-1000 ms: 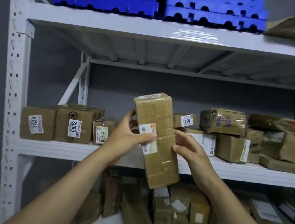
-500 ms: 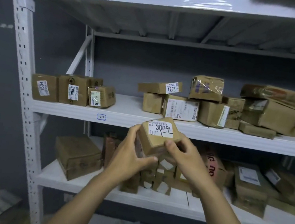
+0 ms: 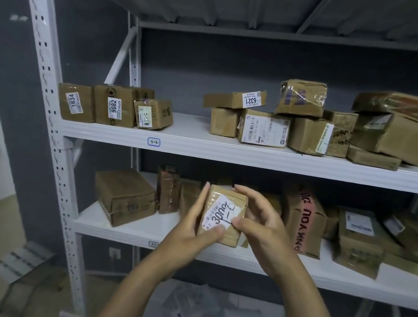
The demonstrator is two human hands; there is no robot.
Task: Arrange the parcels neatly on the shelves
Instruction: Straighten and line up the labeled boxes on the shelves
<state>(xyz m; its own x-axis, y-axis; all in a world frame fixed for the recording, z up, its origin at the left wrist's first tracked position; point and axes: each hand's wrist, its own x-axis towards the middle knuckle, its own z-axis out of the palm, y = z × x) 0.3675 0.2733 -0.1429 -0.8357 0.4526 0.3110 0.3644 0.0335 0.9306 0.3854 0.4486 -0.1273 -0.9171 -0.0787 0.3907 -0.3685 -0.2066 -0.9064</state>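
I hold a long brown cardboard parcel (image 3: 221,215) end-on, its white label reading "300" toward me, just in front of the lower shelf (image 3: 117,228). My left hand (image 3: 189,229) grips its left side and bottom corner. My right hand (image 3: 258,220) wraps its right side, thumb on the label. Behind the parcel, several upright brown parcels (image 3: 168,189) stand on the lower shelf, partly hidden by my hands.
The upper shelf (image 3: 193,145) carries three labelled boxes (image 3: 114,107) at left and a pile of parcels (image 3: 301,123) at right. More boxes (image 3: 124,196), one taped in red (image 3: 304,220), fill the lower shelf. Plastic bags (image 3: 207,316) lie on the floor below. A white upright (image 3: 49,98) stands left.
The parcel came down from upper-shelf height to the lower shelf and turned end-on, label toward me. My view tilted downward with it. Both hands kept their hold.
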